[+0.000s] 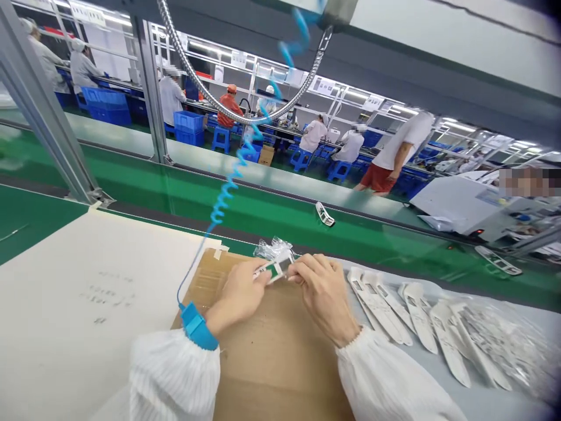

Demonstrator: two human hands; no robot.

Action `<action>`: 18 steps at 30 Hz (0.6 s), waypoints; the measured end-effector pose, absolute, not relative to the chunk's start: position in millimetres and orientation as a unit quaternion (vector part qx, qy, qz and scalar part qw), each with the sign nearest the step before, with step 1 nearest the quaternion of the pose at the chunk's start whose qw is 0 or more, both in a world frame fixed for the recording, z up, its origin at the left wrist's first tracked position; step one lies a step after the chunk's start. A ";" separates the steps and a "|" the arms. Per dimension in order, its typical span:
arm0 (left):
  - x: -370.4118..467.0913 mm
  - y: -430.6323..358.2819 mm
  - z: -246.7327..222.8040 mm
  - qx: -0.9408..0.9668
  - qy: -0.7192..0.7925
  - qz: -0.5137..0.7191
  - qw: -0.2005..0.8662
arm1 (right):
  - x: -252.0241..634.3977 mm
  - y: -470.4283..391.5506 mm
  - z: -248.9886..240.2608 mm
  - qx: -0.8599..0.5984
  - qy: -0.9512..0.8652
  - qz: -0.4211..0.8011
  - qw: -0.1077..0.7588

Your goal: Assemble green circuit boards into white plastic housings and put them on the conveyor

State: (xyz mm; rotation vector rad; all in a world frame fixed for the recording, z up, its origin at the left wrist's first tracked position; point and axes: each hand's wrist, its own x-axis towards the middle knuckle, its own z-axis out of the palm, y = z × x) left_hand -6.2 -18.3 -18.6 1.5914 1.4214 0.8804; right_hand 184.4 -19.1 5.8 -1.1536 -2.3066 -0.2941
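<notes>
My left hand (243, 289) grips the left end of a small white plastic housing (277, 278), thumb on top. A green circuit board (274, 270) and a grey display window (284, 264) show in it. At its right end, my right hand (322, 292) is closed, thumb and fingertips pinched against the edge; the exact contact is partly hidden. The piece is held tilted above a brown cardboard sheet (280, 362). A clear plastic bag (274, 248) lies just beyond it. My left wrist wears a blue antistatic strap (199, 327).
Several white plastic shells (385, 310) and a bag of small parts (508, 333) lie at right. A coiled blue cord (228, 190) runs up from my wrist strap. Beyond is a green conveyor belt (263, 204) carrying housings (324, 214). A metal post (151, 93) stands left; people sit farther back.
</notes>
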 end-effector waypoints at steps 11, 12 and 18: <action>-15.2 -9.6 -23.0 0.478 0.581 0.468 0.464 | 167.4 64.4 -20.6 -0.599 -0.783 0.050 0.164; -14.7 -11.0 -20.9 0.474 0.579 0.471 0.467 | 171.9 68.8 -21.7 -0.594 -0.787 0.057 0.157; -12.9 -14.9 -7.6 0.450 0.555 0.491 0.498 | 259.4 50.4 7.5 -0.621 -0.773 0.002 0.132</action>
